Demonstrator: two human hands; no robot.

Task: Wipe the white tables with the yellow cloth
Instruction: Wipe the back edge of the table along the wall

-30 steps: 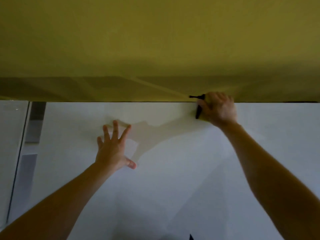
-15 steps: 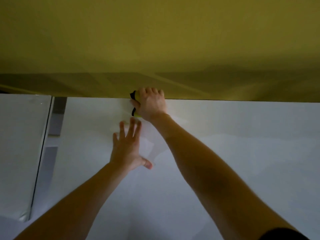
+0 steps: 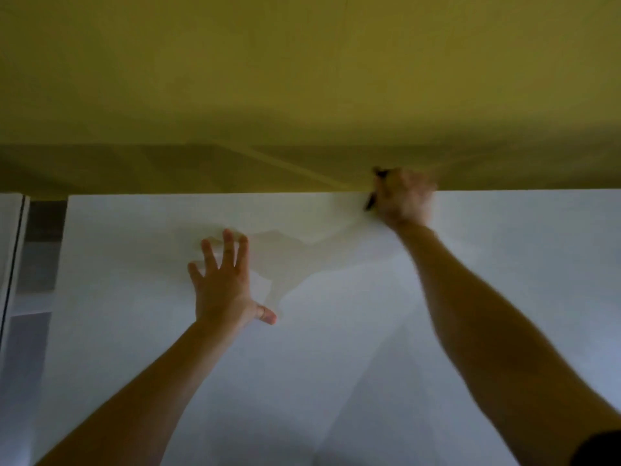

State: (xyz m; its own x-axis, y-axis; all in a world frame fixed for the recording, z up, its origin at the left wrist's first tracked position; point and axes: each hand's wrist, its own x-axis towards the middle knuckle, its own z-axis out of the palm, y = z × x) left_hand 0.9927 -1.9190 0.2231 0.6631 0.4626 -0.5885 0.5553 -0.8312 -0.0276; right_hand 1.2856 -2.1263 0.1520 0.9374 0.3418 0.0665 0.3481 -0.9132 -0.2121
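Cloth like this is probably light, soft and limp. It wads to fit a palm, so the best hold is a bunch under curled fingers, pressed flat for friction. The yellow cloth (image 3: 370, 204) sits at the far edge of the white desk (image 3: 336, 364), against the yellow wall (image 3: 302, 79). Only a dark edge of it peeks from the right hand (image 3: 405, 200), whose grip looks bunched round it, though blur softens the fingers. The left hand (image 3: 223, 287) lies spread flat on the smooth desk top, probably bracing. A second white desk (image 3: 8, 247) stands to the left across a narrow gap.
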